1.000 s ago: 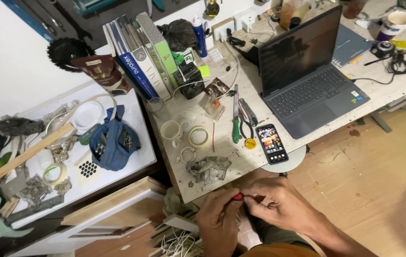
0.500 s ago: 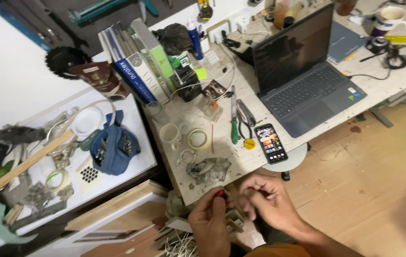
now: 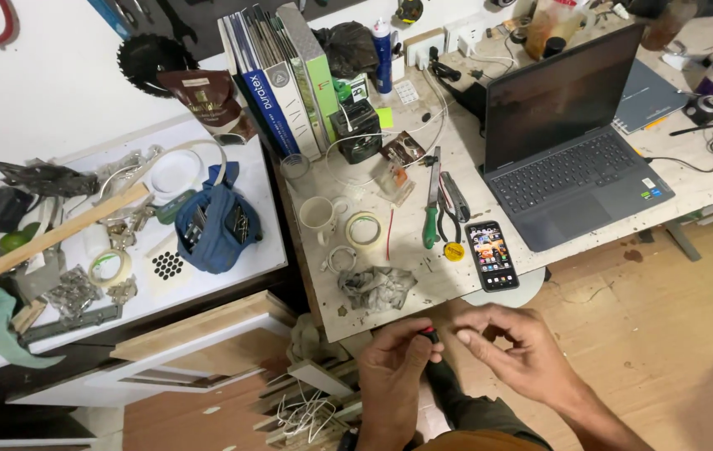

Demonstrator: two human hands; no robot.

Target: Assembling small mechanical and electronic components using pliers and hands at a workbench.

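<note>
My left hand (image 3: 391, 367) is closed around a small dark object with a red tip (image 3: 430, 336), held just below the front edge of the workbench (image 3: 457, 159). My right hand (image 3: 517, 351) hovers beside it, fingers spread and curled, with its fingertips close to the red tip and nothing in its grasp. Both hands are over my lap. A crumpled grey rag (image 3: 376, 286) lies on the bench right above my left hand, and a smartphone (image 3: 491, 254) with a lit screen lies above my right hand.
On the bench are a laptop (image 3: 569, 142), green-handled screwdriver (image 3: 432, 200), pliers (image 3: 455, 205), tape roll (image 3: 365, 230), white mug (image 3: 317, 214) and upright books (image 3: 281, 75). A blue tool pouch (image 3: 216, 222) and metal scraps sit on the white shelf (image 3: 265, 250) to the left. Wooden floor at right.
The view has shifted slightly. My hands have drawn a little apart: my right hand has opened its fingers, and the red-tipped object now stays in my left hand alone.
</note>
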